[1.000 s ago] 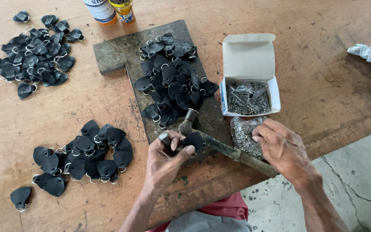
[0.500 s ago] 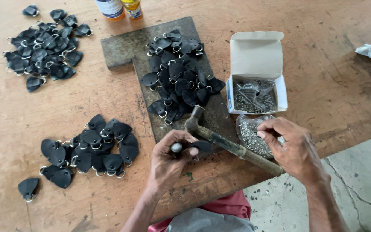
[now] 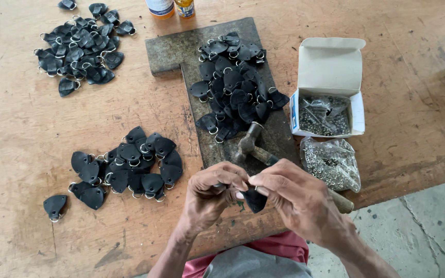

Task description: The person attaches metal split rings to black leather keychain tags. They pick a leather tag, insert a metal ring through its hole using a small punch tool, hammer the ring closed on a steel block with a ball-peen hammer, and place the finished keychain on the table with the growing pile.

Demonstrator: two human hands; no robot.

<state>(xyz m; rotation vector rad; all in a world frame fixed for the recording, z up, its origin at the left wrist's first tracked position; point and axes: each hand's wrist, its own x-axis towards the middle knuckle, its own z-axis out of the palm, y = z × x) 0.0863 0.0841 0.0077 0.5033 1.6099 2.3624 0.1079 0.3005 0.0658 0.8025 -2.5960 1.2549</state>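
Two hands: left hand (image 3: 209, 193) and right hand (image 3: 294, 198), fingers pinched shut on one black leather tab (image 3: 256, 200) over tabletop (image 3: 16, 154) edge | white cardboard box (image 3: 330, 72) was opened, small metal rivets inside | clear bag (image 3: 331, 162) of rivets lay beside it.

Bare forearms (no sleeves), red and grey clothing (image 3: 263, 257)

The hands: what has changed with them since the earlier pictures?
The right hand left the bag of rivets and moved left to join the left hand; both now pinch one black leather piece together. The hammer, the open box and the piles stayed put.
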